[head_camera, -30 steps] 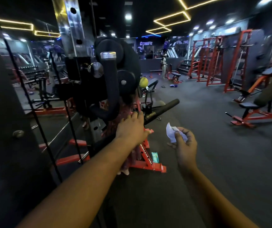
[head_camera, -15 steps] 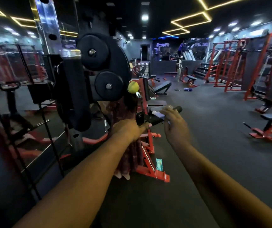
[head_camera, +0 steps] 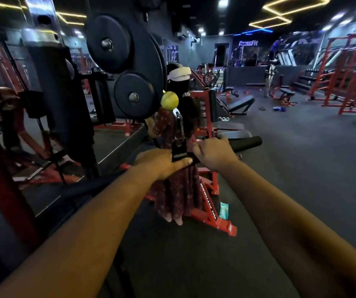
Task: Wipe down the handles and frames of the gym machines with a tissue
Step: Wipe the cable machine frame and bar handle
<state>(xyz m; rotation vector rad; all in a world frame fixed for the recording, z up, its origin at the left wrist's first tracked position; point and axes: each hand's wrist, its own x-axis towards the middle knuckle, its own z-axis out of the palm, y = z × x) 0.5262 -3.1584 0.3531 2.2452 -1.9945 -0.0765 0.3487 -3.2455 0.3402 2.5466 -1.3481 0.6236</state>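
Left hand (head_camera: 162,161): fingers curled over the black bar handle (head_camera: 245,143) beside its hanging strap (head_camera: 179,150) | right hand (head_camera: 213,152): gripping the same handle | tissue: not visible | handle: black, padded, tilted.

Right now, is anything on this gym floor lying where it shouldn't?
Yes: a small teal packet lies on the floor against the red machine base, below both hands, and a blue object lies loose on the floor farther back. Neither looks stowed.

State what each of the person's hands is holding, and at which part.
Both hands grip the black padded cable bar: the left hand left of its centre swivel, the right hand just right of it. The tissue is hidden.
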